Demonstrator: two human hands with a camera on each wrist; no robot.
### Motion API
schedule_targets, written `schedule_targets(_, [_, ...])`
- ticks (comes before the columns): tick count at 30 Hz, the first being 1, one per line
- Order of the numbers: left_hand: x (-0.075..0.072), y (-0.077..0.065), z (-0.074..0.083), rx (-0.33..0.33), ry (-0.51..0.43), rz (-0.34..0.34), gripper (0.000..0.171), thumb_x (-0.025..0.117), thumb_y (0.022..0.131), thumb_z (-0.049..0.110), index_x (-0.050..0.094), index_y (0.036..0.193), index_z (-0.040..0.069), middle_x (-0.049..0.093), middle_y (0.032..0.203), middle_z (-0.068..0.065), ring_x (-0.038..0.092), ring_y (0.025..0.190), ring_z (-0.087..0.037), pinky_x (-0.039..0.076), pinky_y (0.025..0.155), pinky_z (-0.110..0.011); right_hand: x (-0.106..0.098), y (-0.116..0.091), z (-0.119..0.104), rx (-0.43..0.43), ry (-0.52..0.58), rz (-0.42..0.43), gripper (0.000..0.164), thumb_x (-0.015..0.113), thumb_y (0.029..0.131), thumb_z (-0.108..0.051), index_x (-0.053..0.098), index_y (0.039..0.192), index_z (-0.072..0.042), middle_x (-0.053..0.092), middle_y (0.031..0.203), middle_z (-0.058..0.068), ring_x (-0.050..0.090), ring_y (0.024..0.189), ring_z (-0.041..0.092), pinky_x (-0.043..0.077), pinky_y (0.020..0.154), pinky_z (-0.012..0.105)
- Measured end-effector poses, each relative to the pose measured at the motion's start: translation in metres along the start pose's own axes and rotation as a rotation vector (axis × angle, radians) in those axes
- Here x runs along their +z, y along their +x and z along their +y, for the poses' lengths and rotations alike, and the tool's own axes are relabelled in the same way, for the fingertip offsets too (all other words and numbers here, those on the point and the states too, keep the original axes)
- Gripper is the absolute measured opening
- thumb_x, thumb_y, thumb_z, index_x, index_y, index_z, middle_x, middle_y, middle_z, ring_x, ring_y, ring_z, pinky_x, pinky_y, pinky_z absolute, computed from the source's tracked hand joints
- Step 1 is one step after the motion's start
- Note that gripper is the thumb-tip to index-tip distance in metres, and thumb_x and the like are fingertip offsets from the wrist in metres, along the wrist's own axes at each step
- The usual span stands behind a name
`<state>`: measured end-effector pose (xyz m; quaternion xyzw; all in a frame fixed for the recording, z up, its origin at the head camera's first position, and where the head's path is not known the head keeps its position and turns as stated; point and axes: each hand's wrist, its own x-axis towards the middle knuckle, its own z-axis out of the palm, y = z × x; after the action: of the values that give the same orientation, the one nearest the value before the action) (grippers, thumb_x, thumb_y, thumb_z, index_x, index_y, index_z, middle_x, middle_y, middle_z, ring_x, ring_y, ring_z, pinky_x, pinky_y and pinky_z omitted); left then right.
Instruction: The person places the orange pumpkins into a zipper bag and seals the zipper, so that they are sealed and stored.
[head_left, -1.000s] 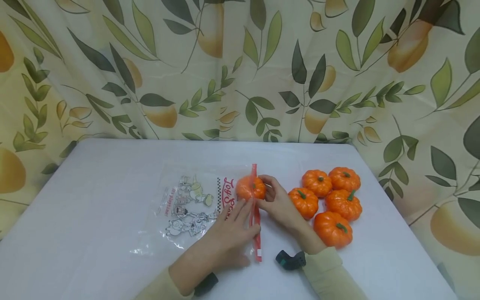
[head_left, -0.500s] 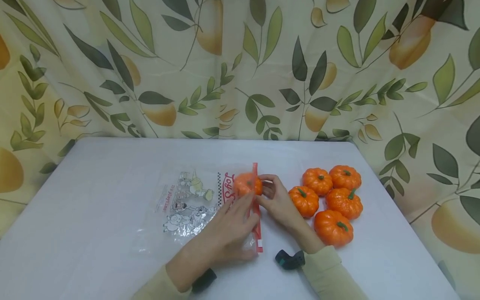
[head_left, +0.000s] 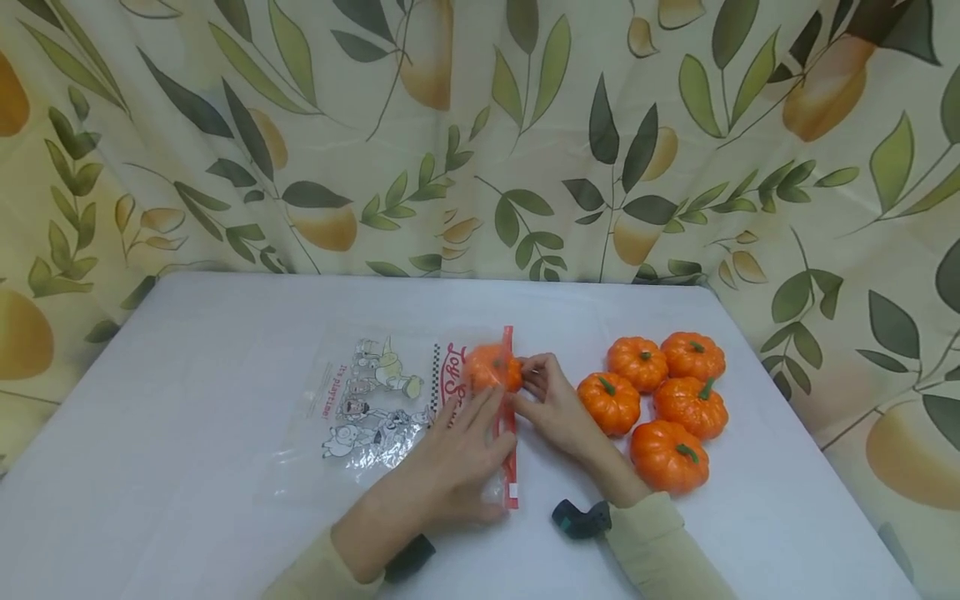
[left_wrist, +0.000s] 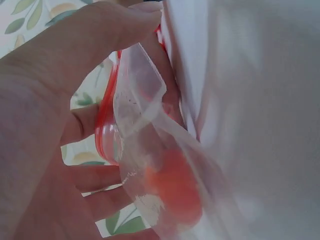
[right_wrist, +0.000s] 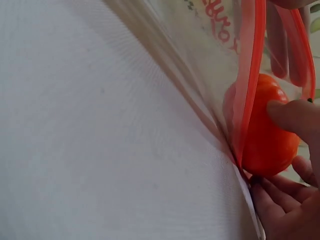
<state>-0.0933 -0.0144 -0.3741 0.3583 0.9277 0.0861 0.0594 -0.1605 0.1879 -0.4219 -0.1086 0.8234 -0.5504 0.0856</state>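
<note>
A clear zip bag (head_left: 307, 433) with a red zip strip and cartoon print lies on the table, its mouth toward the right. My left hand (head_left: 457, 454) holds the bag at its mouth, fingers spread over the upper layer and thumb near the red strip (right_wrist: 252, 65). My right hand (head_left: 555, 408) grips a small orange pumpkin (right_wrist: 272, 130), thumb on its side and fingers low beside it. That pumpkin sits partly inside the bag mouth. In the left wrist view it shows blurred through the plastic, with my left thumb (left_wrist: 95, 35) above.
Several more orange pumpkins (head_left: 673, 457) stand grouped on the white table (head_left: 202, 375) to the right of my right hand. Behind the table's far edge hangs a curtain (head_left: 480, 142) printed with leaves and fruit. Dark wrist devices (head_left: 581, 518) show at both sleeves.
The pumpkin in my right hand has moved slightly left, farther into the bag mouth. My left hand stays on the bag, and the red strip has shifted a little.
</note>
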Motion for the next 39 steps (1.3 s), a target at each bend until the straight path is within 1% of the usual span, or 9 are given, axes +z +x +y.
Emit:
schedule_targets(3, [-0.0016, -0.0005, -0.0008, 0.025, 0.002, 0.013, 0.054, 0.073, 0.081, 0.055, 0.053, 0.118, 0.022, 0.019, 0.165, -0.014, 0.019, 0.153, -0.035, 0.02, 0.121, -0.06, 0.0006, -0.0006, -0.0004, -0.057, -0.029, -0.003, 0.042, 0.065, 0.094, -0.01, 0.035, 0.123, -0.006, 0.045, 0.149, 0.016, 0.042, 0.143, 0.032, 0.038, 0.113, 0.043])
schedule_targets(7, [-0.005, -0.001, -0.0024, 0.027, 0.013, 0.039, 0.056, 0.073, 0.079, 0.058, 0.052, 0.117, 0.022, 0.018, 0.166, -0.014, 0.018, 0.153, -0.033, 0.021, 0.121, -0.058, 0.0016, -0.0003, 0.0015, -0.099, -0.066, -0.008, 0.043, 0.065, 0.095, -0.011, 0.037, 0.128, -0.01, 0.049, 0.145, 0.012, 0.044, 0.141, 0.028, 0.037, 0.115, 0.043])
schedule_targets(11, [-0.0048, -0.0008, -0.0031, 0.009, 0.008, 0.029, 0.056, 0.073, 0.079, 0.058, 0.053, 0.118, 0.023, 0.017, 0.166, -0.013, 0.019, 0.153, -0.033, 0.022, 0.121, -0.058, 0.0031, -0.0002, 0.0035, -0.098, -0.096, -0.005, 0.045, 0.065, 0.096, -0.015, 0.039, 0.132, -0.017, 0.05, 0.145, 0.006, 0.045, 0.141, 0.024, 0.038, 0.115, 0.043])
schedule_targets(15, [-0.0037, 0.0007, -0.0016, 0.008, -0.009, 0.001, 0.059, 0.074, 0.079, 0.057, 0.053, 0.122, 0.023, 0.014, 0.167, -0.012, 0.019, 0.153, -0.033, 0.019, 0.121, -0.06, 0.0048, 0.0007, 0.0021, -0.125, -0.122, 0.028, 0.044, 0.065, 0.095, -0.011, 0.04, 0.131, -0.015, 0.054, 0.141, 0.007, 0.049, 0.138, 0.025, 0.04, 0.113, 0.043])
schedule_targets(19, [-0.0071, -0.0003, -0.0022, -0.01, -0.002, 0.004, 0.061, 0.074, 0.078, 0.06, 0.053, 0.123, 0.024, 0.014, 0.167, -0.011, 0.018, 0.154, -0.033, 0.019, 0.121, -0.06, 0.0059, 0.0008, 0.0012, -0.109, -0.125, 0.031, 0.045, 0.067, 0.095, -0.016, 0.04, 0.131, -0.016, 0.053, 0.141, 0.006, 0.049, 0.138, 0.024, 0.04, 0.113, 0.042])
schedule_targets(24, [-0.0093, -0.0028, -0.0045, -0.009, 0.006, 0.043, 0.062, 0.074, 0.077, 0.062, 0.052, 0.121, 0.025, 0.018, 0.166, -0.011, 0.021, 0.153, -0.032, 0.021, 0.121, -0.059, 0.0052, -0.0012, 0.0019, -0.082, -0.087, 0.015, 0.044, 0.069, 0.093, -0.024, 0.04, 0.126, -0.018, 0.048, 0.147, 0.003, 0.043, 0.143, 0.026, 0.037, 0.115, 0.046])
schedule_targets(31, [-0.0064, -0.002, -0.0061, 0.005, 0.009, 0.056, 0.059, 0.075, 0.077, 0.058, 0.053, 0.12, 0.024, 0.023, 0.165, -0.01, 0.022, 0.153, -0.031, 0.024, 0.12, -0.06, 0.0052, -0.0019, 0.0021, -0.092, -0.021, -0.007, 0.043, 0.069, 0.094, -0.02, 0.042, 0.126, -0.02, 0.041, 0.153, 0.0, 0.041, 0.144, 0.027, 0.037, 0.115, 0.046])
schedule_targets(36, [-0.0038, 0.0001, -0.0053, 0.04, 0.01, 0.06, 0.055, 0.075, 0.078, 0.056, 0.054, 0.116, 0.022, 0.027, 0.163, -0.008, 0.021, 0.153, -0.031, 0.023, 0.121, -0.059, 0.0048, -0.0001, 0.0013, -0.077, 0.016, 0.001, 0.045, 0.066, 0.094, -0.012, 0.037, 0.129, -0.014, 0.04, 0.15, 0.006, 0.042, 0.143, 0.031, 0.039, 0.114, 0.045])
schedule_targets(39, [-0.0025, 0.0001, -0.0043, 0.043, 0.008, 0.049, 0.055, 0.075, 0.078, 0.056, 0.054, 0.117, 0.022, 0.027, 0.163, -0.008, 0.021, 0.153, -0.03, 0.022, 0.121, -0.059, 0.005, 0.0003, 0.0, -0.052, 0.004, 0.0, 0.048, 0.065, 0.094, -0.009, 0.034, 0.13, -0.011, 0.04, 0.147, 0.009, 0.043, 0.142, 0.032, 0.039, 0.113, 0.045])
